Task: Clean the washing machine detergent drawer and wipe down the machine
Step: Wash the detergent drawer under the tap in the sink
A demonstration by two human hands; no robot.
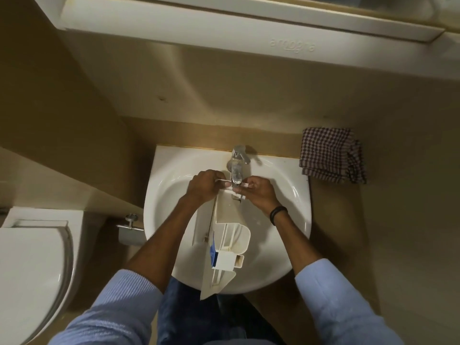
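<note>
A cream detergent drawer (227, 241) with a blue insert lies lengthwise over the white sink (171, 185), its near end jutting past the sink's front rim. My left hand (202, 186) grips the drawer's far end on the left. My right hand (258, 192) grips the same far end on the right, just under the chrome tap (237, 161). I cannot tell whether water is running. The washing machine is not in view.
A folded checked cloth (332, 155) lies on the counter right of the sink. A toilet (32, 265) stands at lower left, with a chrome paper holder (129, 229) beside the sink. A white cabinet shelf (224, 23) hangs overhead.
</note>
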